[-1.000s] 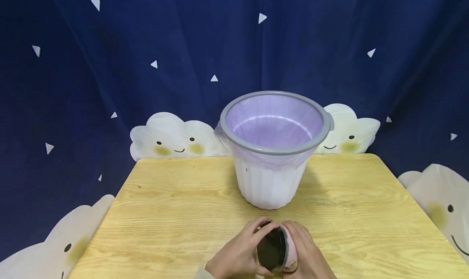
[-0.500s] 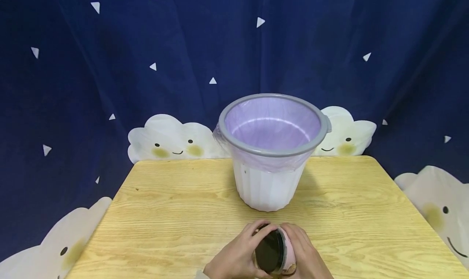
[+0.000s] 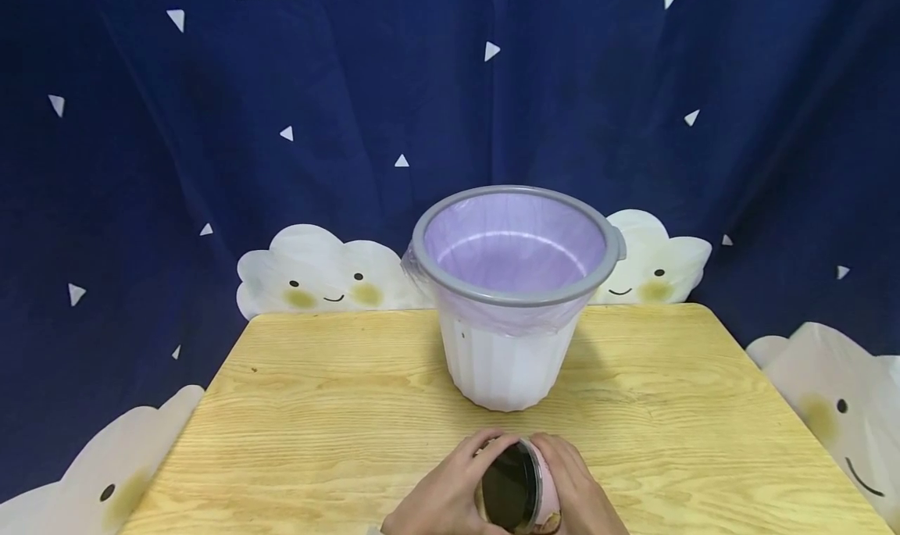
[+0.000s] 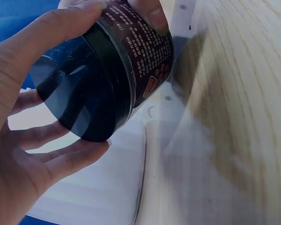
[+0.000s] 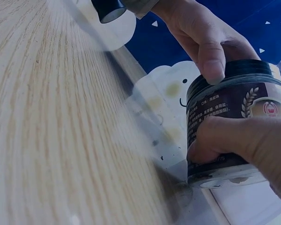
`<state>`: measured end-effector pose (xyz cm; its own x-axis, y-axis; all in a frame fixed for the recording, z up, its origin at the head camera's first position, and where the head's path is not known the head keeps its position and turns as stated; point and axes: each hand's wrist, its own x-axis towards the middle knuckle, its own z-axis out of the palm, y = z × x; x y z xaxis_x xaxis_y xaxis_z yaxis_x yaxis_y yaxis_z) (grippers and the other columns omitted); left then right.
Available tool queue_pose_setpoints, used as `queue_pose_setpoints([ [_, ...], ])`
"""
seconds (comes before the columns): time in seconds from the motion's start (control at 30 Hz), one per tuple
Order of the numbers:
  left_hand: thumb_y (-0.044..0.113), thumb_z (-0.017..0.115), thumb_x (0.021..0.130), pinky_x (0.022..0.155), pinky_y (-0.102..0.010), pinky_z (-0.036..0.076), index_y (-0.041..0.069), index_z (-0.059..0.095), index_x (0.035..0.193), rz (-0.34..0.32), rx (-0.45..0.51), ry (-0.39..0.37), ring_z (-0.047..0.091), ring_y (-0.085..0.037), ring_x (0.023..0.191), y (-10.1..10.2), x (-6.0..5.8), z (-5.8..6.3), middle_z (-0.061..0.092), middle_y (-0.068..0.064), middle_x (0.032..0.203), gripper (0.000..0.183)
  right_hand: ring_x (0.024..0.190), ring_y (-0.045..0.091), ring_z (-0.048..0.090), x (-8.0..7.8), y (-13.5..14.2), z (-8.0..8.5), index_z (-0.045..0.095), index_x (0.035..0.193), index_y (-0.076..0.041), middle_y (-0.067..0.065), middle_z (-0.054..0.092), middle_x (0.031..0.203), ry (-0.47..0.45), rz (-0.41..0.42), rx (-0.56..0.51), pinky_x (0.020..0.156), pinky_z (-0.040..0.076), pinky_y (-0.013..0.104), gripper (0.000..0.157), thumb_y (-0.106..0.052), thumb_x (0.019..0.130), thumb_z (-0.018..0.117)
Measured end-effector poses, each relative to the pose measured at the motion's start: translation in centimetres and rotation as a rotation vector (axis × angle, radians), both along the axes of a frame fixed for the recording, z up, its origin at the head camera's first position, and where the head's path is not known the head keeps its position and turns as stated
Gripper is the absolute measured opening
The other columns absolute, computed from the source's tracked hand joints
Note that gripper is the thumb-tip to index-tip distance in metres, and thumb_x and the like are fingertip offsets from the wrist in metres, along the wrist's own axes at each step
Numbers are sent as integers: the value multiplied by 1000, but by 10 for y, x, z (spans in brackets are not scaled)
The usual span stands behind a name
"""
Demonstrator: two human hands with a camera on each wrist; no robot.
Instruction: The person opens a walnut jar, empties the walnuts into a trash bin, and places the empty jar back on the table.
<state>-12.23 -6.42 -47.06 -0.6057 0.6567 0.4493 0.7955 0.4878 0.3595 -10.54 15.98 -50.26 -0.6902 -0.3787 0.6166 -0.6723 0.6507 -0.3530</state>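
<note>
Both hands hold a clear plastic jar (image 5: 215, 101) with a dark brown printed label, tipped on its side close over the wooden table. Its black lid (image 3: 508, 486) faces left in the head view. My left hand (image 3: 446, 490) grips the lid, with thumb and fingers spread around its edge. Around the jar's body curls my right hand (image 3: 582, 488), its thumb pressed on the label in the right wrist view. A pink part of the label shows between the hands in the head view. The jar's contents are mostly hidden.
A white bin (image 3: 502, 375) with a grey rim and a purple liner bag stands on the wooden table (image 3: 316, 410), just beyond the hands. Behind the table hangs a dark blue curtain (image 3: 337, 105) with white triangles and smiling clouds.
The head view has tilted and shifted slightly, so bin and table sit a little lower and further left. Both hands keep their hold on the jar and lid.
</note>
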Motion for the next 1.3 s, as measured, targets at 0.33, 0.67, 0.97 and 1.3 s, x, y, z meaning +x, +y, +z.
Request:
queue_pose_setpoints([
  [0.33, 56, 84, 62, 94, -27, 49, 15, 28, 150, 16, -3, 14, 50, -18, 122, 1, 1, -1, 43, -7, 140, 112, 120, 19, 46, -1, 1, 3, 45, 140, -7, 5, 51, 132, 0, -3, -9, 105, 24, 11, 112, -66, 52, 84],
  [0.67, 44, 88, 62, 98, -27, 46, 15, 27, 151, -6, -15, 47, 45, -17, 126, 2, -4, 1, 40, -7, 142, 112, 121, 20, 45, -7, 3, 4, 47, 137, -3, 6, 51, 131, 17, 14, -19, 107, 19, 8, 111, -45, 45, 93],
  [0.97, 46, 83, 70, 99, -32, 46, 12, 25, 152, -82, 45, -49, 42, -20, 131, 1, 0, -7, 32, -8, 148, 106, 121, 18, 45, -2, 3, -2, 49, 136, -1, 10, 53, 129, 64, -11, -2, 107, 20, 8, 110, -64, 53, 84],
  [1.3, 47, 82, 71, 96, -33, 48, 16, 21, 154, -74, 44, -65, 43, -22, 129, 0, 0, -5, 32, -12, 148, 108, 122, 19, 44, -2, 2, -1, 45, 140, -4, 11, 52, 131, 60, -12, 4, 108, 17, 7, 116, -67, 51, 83],
])
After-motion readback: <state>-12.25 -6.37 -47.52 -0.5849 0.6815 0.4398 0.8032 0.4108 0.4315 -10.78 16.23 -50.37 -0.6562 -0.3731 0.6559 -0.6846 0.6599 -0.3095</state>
